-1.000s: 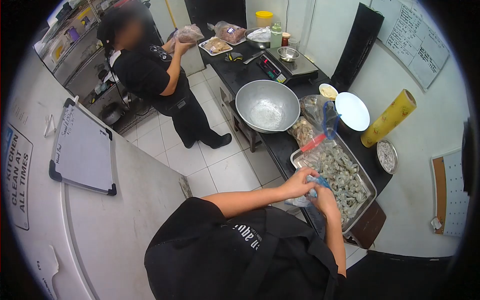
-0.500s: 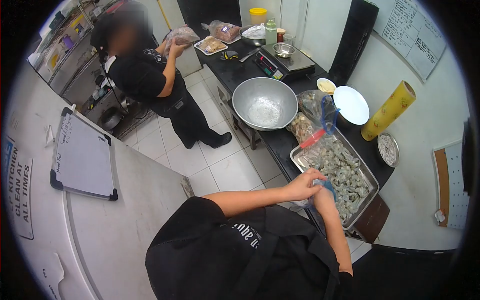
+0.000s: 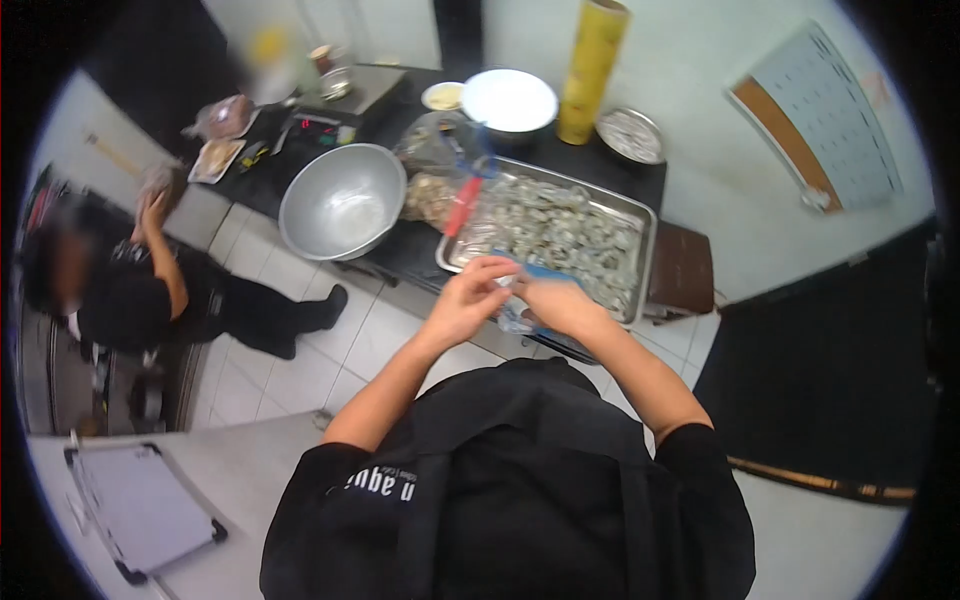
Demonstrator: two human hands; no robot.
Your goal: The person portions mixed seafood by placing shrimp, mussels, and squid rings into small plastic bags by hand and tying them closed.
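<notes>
— Plastic bag point(image 3: 515, 316) in sight: where is it held?

— Between the two hands, at the near edge of the metal tray point(image 3: 646, 262). By the left hand point(image 3: 472, 302) it is pinched with narrowed fingers; by the right hand point(image 3: 555, 303), blurred, it is gripped from the other side.

— And what is borne by the tray?

— Grey shrimp point(image 3: 565, 232) are spread across it, and its left side is overlapped by a red strip point(image 3: 461, 208).

— Beyond that?

— On the desk point(image 3: 645, 180), a large metal bowl point(image 3: 345, 203) is seen to the left and a yellow roll point(image 3: 592, 75) is stood upright behind. Farther left, a bag is held up by another person point(image 3: 130, 300).
</notes>
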